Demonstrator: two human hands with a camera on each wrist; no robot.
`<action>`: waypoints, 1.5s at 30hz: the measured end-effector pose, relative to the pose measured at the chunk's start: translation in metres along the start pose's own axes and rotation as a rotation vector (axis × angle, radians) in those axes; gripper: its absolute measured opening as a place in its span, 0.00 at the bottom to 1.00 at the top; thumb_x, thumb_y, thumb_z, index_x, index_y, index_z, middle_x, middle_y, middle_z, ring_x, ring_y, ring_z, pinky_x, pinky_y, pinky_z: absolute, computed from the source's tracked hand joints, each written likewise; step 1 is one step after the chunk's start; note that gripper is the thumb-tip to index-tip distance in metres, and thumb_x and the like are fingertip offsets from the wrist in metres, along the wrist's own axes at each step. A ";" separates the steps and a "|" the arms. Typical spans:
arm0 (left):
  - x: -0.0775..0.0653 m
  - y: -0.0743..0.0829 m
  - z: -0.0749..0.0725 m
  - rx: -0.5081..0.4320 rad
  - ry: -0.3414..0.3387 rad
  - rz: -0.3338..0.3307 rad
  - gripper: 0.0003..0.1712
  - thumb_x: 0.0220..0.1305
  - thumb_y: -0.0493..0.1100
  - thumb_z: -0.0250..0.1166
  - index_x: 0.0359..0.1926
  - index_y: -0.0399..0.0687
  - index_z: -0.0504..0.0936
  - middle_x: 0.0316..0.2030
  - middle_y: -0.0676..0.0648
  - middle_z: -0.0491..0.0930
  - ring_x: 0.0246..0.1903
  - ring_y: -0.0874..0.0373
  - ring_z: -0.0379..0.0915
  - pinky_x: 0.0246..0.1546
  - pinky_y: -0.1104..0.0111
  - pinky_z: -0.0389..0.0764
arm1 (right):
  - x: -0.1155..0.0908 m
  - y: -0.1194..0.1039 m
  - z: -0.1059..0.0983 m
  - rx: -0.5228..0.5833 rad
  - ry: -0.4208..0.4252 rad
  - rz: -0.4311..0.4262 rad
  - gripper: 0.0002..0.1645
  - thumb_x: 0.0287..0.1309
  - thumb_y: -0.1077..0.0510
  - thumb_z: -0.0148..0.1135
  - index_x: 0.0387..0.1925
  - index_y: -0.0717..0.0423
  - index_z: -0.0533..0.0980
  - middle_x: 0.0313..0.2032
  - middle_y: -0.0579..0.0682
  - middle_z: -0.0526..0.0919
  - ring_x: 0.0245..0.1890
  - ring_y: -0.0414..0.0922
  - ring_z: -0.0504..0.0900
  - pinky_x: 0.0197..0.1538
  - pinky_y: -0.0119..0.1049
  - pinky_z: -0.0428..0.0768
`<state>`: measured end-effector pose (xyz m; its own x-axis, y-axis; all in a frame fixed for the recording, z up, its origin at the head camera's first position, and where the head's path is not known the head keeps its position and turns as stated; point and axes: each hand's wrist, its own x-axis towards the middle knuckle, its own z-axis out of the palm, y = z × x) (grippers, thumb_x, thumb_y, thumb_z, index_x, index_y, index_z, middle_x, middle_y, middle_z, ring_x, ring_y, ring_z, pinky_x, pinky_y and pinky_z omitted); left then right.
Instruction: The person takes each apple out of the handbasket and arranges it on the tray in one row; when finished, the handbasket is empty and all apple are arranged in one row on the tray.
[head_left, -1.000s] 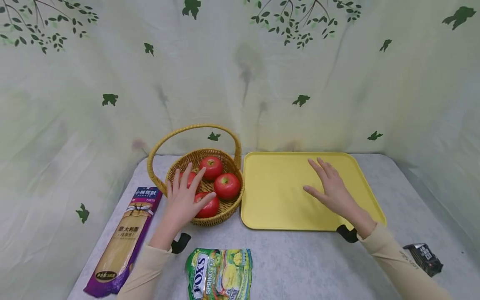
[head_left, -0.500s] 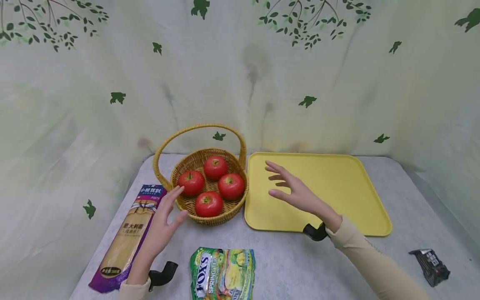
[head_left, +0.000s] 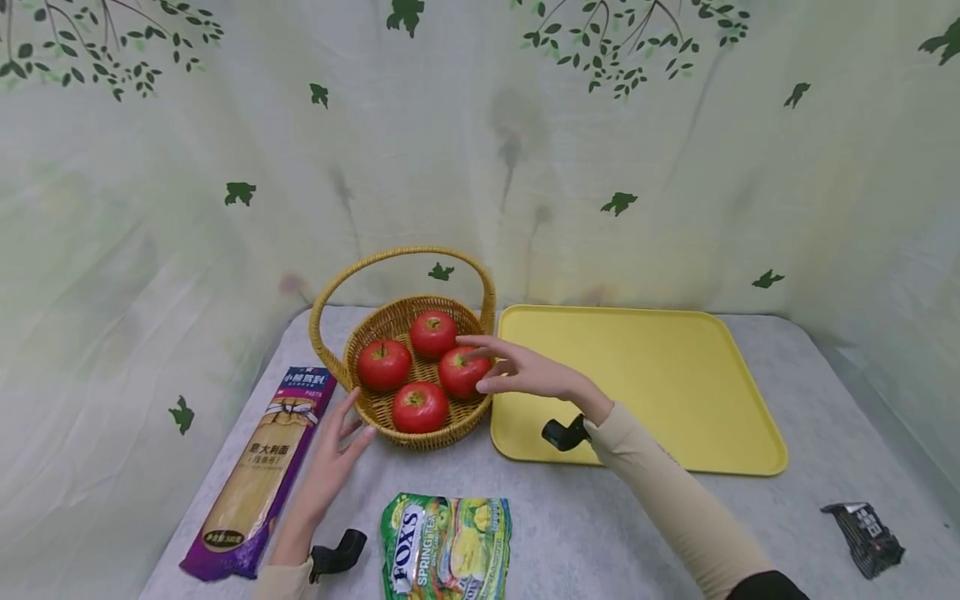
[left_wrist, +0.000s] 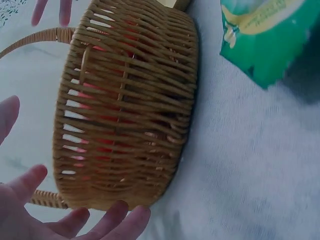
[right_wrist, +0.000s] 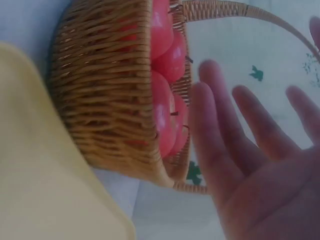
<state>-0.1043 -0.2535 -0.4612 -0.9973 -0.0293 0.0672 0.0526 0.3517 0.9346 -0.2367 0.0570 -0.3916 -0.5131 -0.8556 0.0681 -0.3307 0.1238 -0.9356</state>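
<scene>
Several red apples (head_left: pixel 421 407) lie inside a wicker basket (head_left: pixel 420 440) with a tall arched handle (head_left: pixel 405 252). My right hand (head_left: pixel 536 372) hovers over the basket's right rim, beside the rightmost apple (head_left: pixel 459 372), fingers spread and holding nothing. In the right wrist view the fingers (right_wrist: pixel 265 125) are apart from the apples. My left hand (head_left: pixel 327 467) is at the basket's front left, its fingers extended beside the wicker wall. From the left wrist view, the fingertips (left_wrist: pixel 117 210) are close to the basket's side; whether they touch it I cannot tell.
A yellow tray (head_left: pixel 637 392) lies right of the basket. The purple pasta package (head_left: pixel 258 475) is at the left, beside my left arm. A green FOX'S candy bag (head_left: pixel 446 546) lies at the front, and a small black packet (head_left: pixel 864 537) at the far right.
My right hand has moved left from above the tray to the basket's right rim. My left hand has drawn back from over the apples to the basket's front left side.
</scene>
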 end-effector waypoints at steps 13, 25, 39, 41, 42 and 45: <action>0.021 -0.011 0.007 -0.055 -0.072 -0.095 0.41 0.73 0.46 0.52 0.76 0.60 0.38 0.74 0.42 0.31 0.69 0.33 0.37 0.60 0.37 0.52 | 0.064 0.005 0.013 0.070 -0.203 0.214 0.43 0.63 0.56 0.58 0.74 0.44 0.50 0.69 0.59 0.55 0.44 0.64 0.80 0.46 0.50 0.79; 0.024 -0.011 0.006 -0.106 -0.092 -0.121 0.41 0.73 0.45 0.52 0.76 0.61 0.37 0.73 0.42 0.27 0.67 0.27 0.37 0.59 0.37 0.53 | 0.084 0.004 0.039 -0.022 -0.261 0.419 0.43 0.61 0.54 0.62 0.73 0.39 0.53 0.65 0.54 0.59 0.36 0.57 0.83 0.42 0.46 0.81; 0.023 -0.015 0.006 -0.125 -0.079 -0.116 0.40 0.73 0.44 0.53 0.75 0.61 0.39 0.73 0.42 0.27 0.66 0.27 0.40 0.58 0.36 0.55 | 0.089 0.011 0.055 -0.286 -0.234 0.279 0.37 0.60 0.51 0.63 0.69 0.46 0.63 0.66 0.48 0.62 0.63 0.45 0.59 0.62 0.41 0.64; 0.023 -0.015 0.006 -0.129 -0.078 -0.119 0.40 0.73 0.44 0.53 0.75 0.61 0.40 0.73 0.42 0.27 0.66 0.27 0.40 0.58 0.36 0.55 | 0.086 0.010 0.053 -0.259 -0.208 0.270 0.36 0.60 0.51 0.64 0.68 0.45 0.64 0.65 0.47 0.63 0.62 0.45 0.59 0.60 0.41 0.66; 0.023 -0.015 0.006 -0.130 -0.079 -0.121 0.40 0.73 0.44 0.52 0.75 0.61 0.40 0.73 0.42 0.27 0.66 0.27 0.40 0.58 0.36 0.55 | 0.084 0.010 0.052 -0.245 -0.196 0.263 0.36 0.59 0.50 0.64 0.68 0.44 0.64 0.65 0.46 0.63 0.61 0.45 0.60 0.59 0.41 0.67; 0.023 -0.014 0.006 -0.129 -0.080 -0.123 0.40 0.73 0.44 0.52 0.75 0.61 0.40 0.73 0.41 0.28 0.66 0.28 0.40 0.59 0.36 0.55 | 0.078 0.008 0.045 -0.197 -0.160 0.229 0.36 0.58 0.49 0.64 0.67 0.40 0.64 0.64 0.44 0.63 0.60 0.44 0.61 0.56 0.39 0.69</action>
<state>-0.1281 -0.2541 -0.4752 -0.9972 0.0110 -0.0738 -0.0694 0.2270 0.9714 -0.2439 -0.0313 -0.4095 -0.4663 -0.8602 -0.2062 -0.3757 0.4036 -0.8342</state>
